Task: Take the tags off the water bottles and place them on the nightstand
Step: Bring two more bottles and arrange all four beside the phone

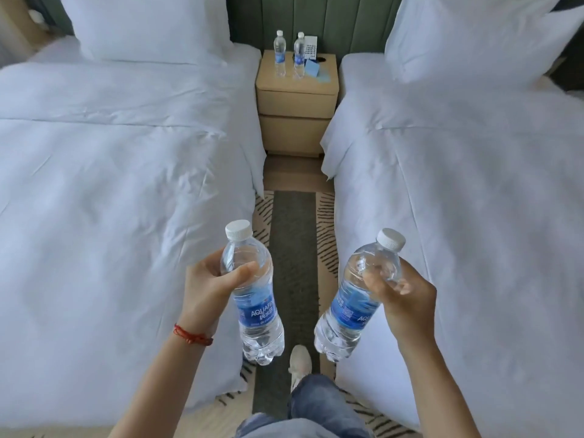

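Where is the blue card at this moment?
In the head view, the blue card lies on the nightstand between the two beds, just right of the two standing bottles and in front of the telephone.

Soft, even daylight washes the white bedding [110, 172] bluish, shadows faint, with wide-angle bowing at the edges (far details slightly soft).

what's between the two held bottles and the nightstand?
Head view: only bare floor, the dark carpet strip between the beds, separates the left-hand bottle and right-hand bottle from the nightstand.
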Demonstrator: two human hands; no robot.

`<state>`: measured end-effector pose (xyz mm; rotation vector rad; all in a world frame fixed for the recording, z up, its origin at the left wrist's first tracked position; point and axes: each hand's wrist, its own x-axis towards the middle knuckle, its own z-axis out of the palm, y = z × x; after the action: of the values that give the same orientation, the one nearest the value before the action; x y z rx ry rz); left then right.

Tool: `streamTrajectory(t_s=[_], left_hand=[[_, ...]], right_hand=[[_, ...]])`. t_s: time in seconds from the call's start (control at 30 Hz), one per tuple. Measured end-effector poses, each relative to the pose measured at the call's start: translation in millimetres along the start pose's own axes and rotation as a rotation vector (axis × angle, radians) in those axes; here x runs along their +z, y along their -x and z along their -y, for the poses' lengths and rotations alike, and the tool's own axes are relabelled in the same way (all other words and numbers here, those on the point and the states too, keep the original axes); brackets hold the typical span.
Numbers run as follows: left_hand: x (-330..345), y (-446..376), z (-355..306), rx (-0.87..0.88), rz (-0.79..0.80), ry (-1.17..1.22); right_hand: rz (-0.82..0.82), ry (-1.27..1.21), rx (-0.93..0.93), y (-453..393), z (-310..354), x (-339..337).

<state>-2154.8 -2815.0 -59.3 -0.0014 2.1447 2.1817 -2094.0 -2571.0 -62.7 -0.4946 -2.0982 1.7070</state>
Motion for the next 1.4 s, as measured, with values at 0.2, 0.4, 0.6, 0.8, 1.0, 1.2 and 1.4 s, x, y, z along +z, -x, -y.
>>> streamTrajectory(t_s=[0.2, 0.4, 0.6, 0.8, 1.0, 1.2, 1.4], left_hand=[[38, -111, -22, 0.025, -0.049, 0.043], [59, -210, -34, 0.045, -0.067, 0.066], [73, -336, -32, 0.055, -0.053, 0.065], [85, -480, -48, 0.078, -0.039, 0.04], [96, -589, -66, 0.104, -0.016, 0.012], [126, -709, -66, 0.107, -0.039, -0.001], [168, -819, -63, 0.092, -0.073, -0.012]], right_hand=[[0.037, 0.05, -0.019, -128, 10, 19], [0.078, 0.05, -0.013, -231, 11, 47], [0.046, 0.027, -0.038, -344, -1, 94], [0.064, 0.034, -0.043, -476, 1, 148], [0.045, 0.035, -0.055, -582, 7, 184], [0.094, 0.013, -0.075, -707, 3, 217], [0.162, 0.003, -0.057, -826, -5, 239]])
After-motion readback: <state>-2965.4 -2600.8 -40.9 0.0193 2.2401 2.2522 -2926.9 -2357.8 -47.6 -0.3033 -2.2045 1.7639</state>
